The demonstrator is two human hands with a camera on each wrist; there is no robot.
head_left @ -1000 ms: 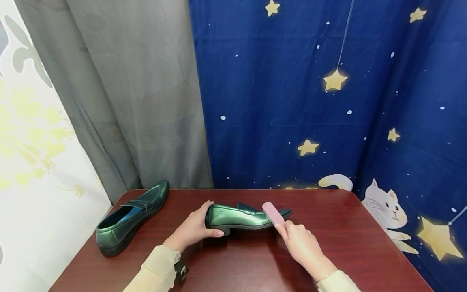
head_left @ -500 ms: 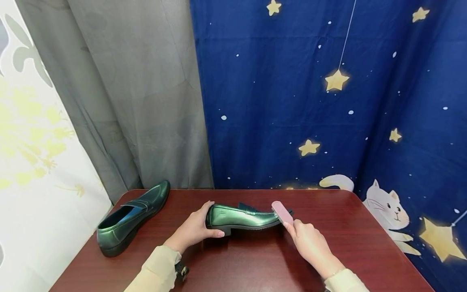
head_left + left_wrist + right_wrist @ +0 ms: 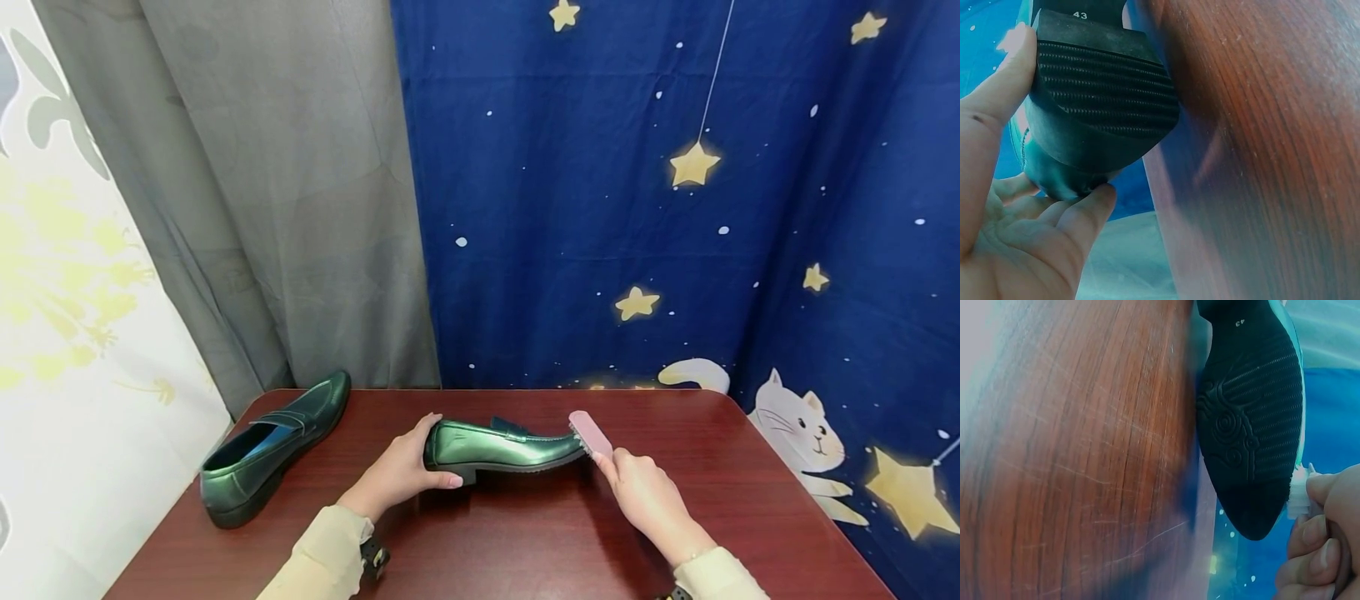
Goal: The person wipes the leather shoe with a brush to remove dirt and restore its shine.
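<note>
A shiny green loafer (image 3: 498, 447) is held sideways above the table, toe to the right. My left hand (image 3: 405, 467) grips it by the heel, thumb on the near side. Seen from the left wrist, the ridged black heel block (image 3: 1100, 90) sits between thumb and fingers. My right hand (image 3: 645, 493) holds a pink brush (image 3: 591, 434), its pale bristles at the loafer's toe. In the right wrist view the bristles (image 3: 1298, 494) meet the edge of the toe, beside the patterned black sole (image 3: 1250, 419). The brush partly covers the toe tip in the head view.
A second green loafer (image 3: 277, 450) rests on the left side of the reddish-brown table (image 3: 517, 550). Behind the table hang a grey curtain (image 3: 315, 208) and a blue curtain (image 3: 570, 200) with stars. A white patterned cloth (image 3: 82, 333) hangs at the left.
My right hand has moved the brush rightward along the loafer, from the front of the upper to the toe tip. The left hand and the held loafer stay almost in place.
</note>
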